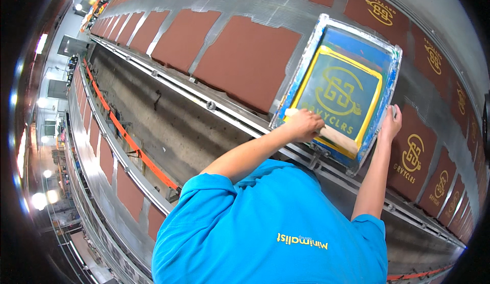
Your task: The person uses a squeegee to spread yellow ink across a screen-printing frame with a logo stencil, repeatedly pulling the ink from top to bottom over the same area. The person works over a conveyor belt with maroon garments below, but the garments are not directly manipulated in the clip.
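Note:
A screen-printing frame (309,59) with a pale, ink-stained rim lies on the long table in front of me. Its mesh (339,92) is greenish, bordered by yellow tape or ink, with a looped emblem and lettering showing. My left hand (304,125) is closed over the wooden handle of a squeegee (341,141), which lies across the near end of the mesh. The squeegee's blade is hidden. At the frame's right side, my right hand (390,122) grips the rim, fingers on top. The fabric under the frame is out of sight.
Plain brown fabric panels (247,59) lie along the table to the left. Panels with yellow prints (410,156) lie to the right. A metal rail (212,105) edges the table. Beyond the aisle, an orange strip (122,131) runs beside another table with brown panels (130,194).

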A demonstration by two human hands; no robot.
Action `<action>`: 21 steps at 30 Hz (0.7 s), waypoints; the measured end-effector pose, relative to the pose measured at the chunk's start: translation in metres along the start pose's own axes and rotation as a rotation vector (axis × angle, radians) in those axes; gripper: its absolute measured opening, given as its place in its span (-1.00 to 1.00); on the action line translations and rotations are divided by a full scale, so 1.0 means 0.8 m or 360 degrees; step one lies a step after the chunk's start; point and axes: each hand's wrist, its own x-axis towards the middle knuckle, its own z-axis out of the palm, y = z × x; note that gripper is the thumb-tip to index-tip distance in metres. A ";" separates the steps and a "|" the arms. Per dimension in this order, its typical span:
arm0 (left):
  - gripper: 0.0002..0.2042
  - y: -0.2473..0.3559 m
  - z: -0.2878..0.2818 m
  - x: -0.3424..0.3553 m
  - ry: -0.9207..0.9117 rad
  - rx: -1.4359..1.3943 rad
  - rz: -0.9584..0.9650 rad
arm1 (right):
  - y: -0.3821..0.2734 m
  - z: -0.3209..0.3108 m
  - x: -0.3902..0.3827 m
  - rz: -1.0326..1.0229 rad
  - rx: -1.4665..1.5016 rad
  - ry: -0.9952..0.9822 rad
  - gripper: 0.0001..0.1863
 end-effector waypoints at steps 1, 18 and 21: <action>-0.70 -0.034 -0.018 -0.004 0.0025 0.0100 0.0029 | -0.009 0.035 -0.018 -0.0072 -0.0046 0.0009 -0.56; -0.29 -0.405 -0.218 -0.068 -0.0619 0.0126 -0.0096 | -0.064 0.406 -0.212 0.0260 0.0012 0.0029 -0.59; -0.24 -0.416 -0.217 -0.067 -0.0864 0.0141 -0.0169 | -0.058 0.409 -0.211 0.0145 -0.0302 0.0060 -0.59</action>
